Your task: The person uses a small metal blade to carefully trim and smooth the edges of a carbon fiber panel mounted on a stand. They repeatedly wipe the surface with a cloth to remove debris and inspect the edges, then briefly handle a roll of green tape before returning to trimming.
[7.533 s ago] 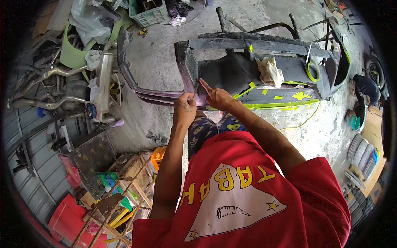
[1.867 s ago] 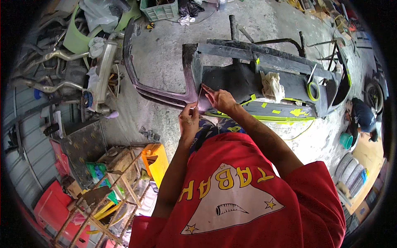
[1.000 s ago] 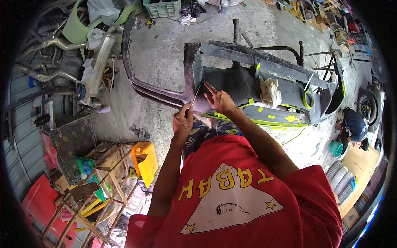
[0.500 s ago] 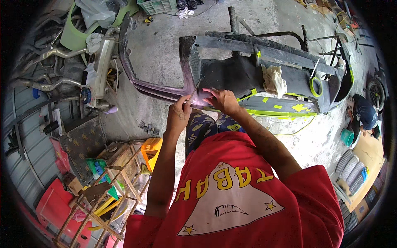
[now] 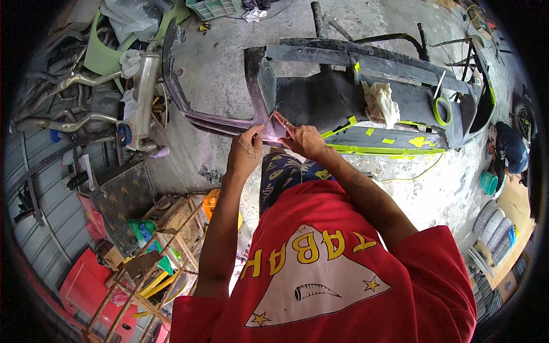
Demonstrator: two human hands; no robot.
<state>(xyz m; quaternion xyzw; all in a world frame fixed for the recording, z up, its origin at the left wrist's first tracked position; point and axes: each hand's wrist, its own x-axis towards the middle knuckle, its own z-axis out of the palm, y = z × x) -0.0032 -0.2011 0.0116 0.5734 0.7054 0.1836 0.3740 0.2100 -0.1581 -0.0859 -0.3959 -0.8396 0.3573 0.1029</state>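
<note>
A large car bumper (image 5: 320, 100), black with a purplish left corner, stands across in front of me, edged with yellow-green masking tape (image 5: 377, 151). My left hand (image 5: 246, 151) is closed around a thin, narrow tool (image 5: 268, 121) whose tip points up and right at the bumper's corner; its exact kind is too small to tell. Close beside it is my right hand (image 5: 306, 140), its index finger stretched toward that tip and its lower fingers partly bent. I see nothing held in it. A crumpled cream cloth (image 5: 380, 104) and a roll of yellow-green tape (image 5: 441, 111) rest on the bumper.
Exhaust pipes and a silver muffler (image 5: 146, 94) are piled at the left. Nearer lies a rusty metal frame (image 5: 143, 291) among scrap. At far right a person (image 5: 509, 150) crouches by a teal bucket (image 5: 488, 182). Dark stand legs (image 5: 318, 23) rise behind the bumper.
My right index finger has moved up and in toward the thin tool's tip. My left hand has shifted slightly up and left, still holding the tool. The view has shifted a little.
</note>
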